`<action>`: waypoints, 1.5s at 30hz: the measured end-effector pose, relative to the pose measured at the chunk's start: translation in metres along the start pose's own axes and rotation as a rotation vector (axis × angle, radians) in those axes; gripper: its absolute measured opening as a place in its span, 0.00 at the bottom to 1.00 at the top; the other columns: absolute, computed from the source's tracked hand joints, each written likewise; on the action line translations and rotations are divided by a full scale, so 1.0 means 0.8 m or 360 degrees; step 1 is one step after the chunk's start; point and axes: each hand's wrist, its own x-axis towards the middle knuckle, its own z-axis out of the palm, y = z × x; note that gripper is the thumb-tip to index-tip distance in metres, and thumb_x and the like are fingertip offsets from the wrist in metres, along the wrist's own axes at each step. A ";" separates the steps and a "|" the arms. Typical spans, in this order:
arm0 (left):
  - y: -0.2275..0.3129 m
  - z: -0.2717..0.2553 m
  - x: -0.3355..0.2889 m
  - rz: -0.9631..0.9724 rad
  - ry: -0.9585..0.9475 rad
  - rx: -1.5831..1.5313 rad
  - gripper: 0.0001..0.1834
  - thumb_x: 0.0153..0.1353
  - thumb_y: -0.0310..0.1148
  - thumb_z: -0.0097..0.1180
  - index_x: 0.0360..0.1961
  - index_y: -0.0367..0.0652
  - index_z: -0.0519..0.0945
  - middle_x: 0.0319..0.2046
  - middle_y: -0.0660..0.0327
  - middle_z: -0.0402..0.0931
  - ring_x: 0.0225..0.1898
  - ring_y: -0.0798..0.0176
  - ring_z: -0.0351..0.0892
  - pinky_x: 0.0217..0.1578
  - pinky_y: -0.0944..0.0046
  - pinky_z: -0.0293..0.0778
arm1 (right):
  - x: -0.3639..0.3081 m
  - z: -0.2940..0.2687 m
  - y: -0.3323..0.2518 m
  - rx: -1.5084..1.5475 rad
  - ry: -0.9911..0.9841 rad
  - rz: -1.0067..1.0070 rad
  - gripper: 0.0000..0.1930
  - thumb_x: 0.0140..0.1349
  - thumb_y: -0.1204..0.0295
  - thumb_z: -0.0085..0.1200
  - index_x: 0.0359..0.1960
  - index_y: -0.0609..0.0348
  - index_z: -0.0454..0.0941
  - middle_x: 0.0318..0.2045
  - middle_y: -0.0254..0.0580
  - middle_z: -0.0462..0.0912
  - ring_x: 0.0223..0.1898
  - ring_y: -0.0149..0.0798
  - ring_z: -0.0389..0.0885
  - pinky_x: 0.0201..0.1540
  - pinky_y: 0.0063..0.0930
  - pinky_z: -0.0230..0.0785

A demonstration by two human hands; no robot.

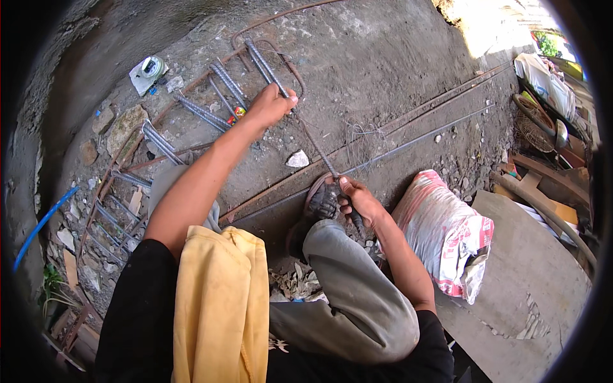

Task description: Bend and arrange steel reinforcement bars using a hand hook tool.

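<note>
My left hand (271,107) reaches forward and closes around the near end of a paired ribbed steel rebar (258,60). My right hand (363,203) grips the lower part of a dark steel rod (317,145), above my shoe (321,203). The rod slants up and leftward, its far end close to my left hand. Several more paired rebar pieces (228,82) lie in a row along a rusty long bar (191,85), left of my left hand. My left fingers partly hide the end they hold.
A white and red sack (440,233) stands right of my right arm, by a flat grey board (511,281). Long bars (440,126) cross the dirt floor. A round white-green object (153,67) sits far left; a blue hose (43,228) lies below it. Scrap lines the right.
</note>
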 end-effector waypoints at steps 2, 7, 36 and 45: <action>0.006 -0.008 -0.001 -0.0019 0.0106 -0.0330 0.12 0.63 0.37 0.53 0.37 0.38 0.77 0.29 0.62 0.76 0.33 0.65 0.73 0.34 0.64 0.69 | 0.004 -0.005 -0.001 -0.0043 -0.0024 -0.0008 0.18 0.72 0.53 0.39 0.53 0.46 0.74 0.20 0.25 0.64 0.16 0.22 0.60 0.15 0.22 0.58; 0.025 0.005 -0.083 -0.0204 0.0340 -0.0897 0.19 0.65 0.42 0.51 0.48 0.39 0.76 0.36 0.61 0.79 0.37 0.67 0.75 0.39 0.60 0.70 | -0.002 -0.023 0.001 -0.0022 0.0052 0.0002 0.19 0.71 0.52 0.40 0.54 0.48 0.72 0.19 0.26 0.61 0.15 0.23 0.59 0.13 0.22 0.60; -0.062 -0.091 -0.126 -0.0550 0.0604 0.0454 0.22 0.58 0.48 0.50 0.36 0.37 0.81 0.35 0.52 0.79 0.40 0.57 0.77 0.43 0.60 0.70 | 0.003 -0.036 -0.020 -0.0198 0.0067 -0.0037 0.18 0.71 0.52 0.42 0.52 0.46 0.75 0.18 0.24 0.64 0.15 0.22 0.60 0.15 0.20 0.55; -0.046 -0.115 -0.143 -0.0711 0.0427 0.0282 0.13 0.53 0.28 0.57 0.41 0.36 0.79 0.33 0.60 0.78 0.37 0.66 0.74 0.40 0.66 0.68 | 0.009 -0.043 -0.015 -0.0261 0.0055 -0.0133 0.19 0.71 0.52 0.41 0.52 0.48 0.76 0.18 0.25 0.64 0.15 0.23 0.61 0.15 0.21 0.59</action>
